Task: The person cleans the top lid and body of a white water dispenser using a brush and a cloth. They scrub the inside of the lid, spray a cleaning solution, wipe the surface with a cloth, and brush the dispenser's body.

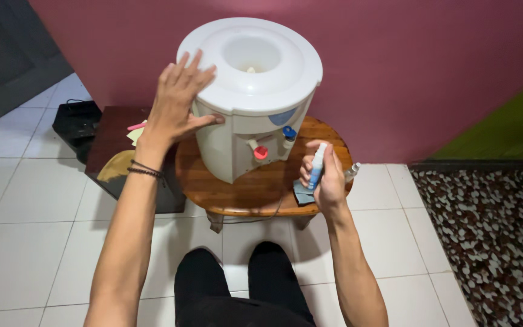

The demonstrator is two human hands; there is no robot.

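Observation:
A white tabletop water dispenser [255,91] with a red tap [260,152] and a blue tap [289,133] stands on a round wooden table [237,194]. My left hand [175,103] rests flat, fingers spread, against the dispenser's upper left side. My right hand [328,175] holds a small white and blue spray bottle [317,163] upright in front of the taps. A folded grey cloth [302,194] lies on the table just below that hand. Beside the hand, a small clear bottle [352,171] sits at the table's right edge.
A dark low cabinet [113,133] with papers and a pink item stands left of the table, and a black box [75,121] sits behind it. The floor is white tile [25,242], with a pebble strip [485,236] at the right. My dark-trousered knees [237,284] are below.

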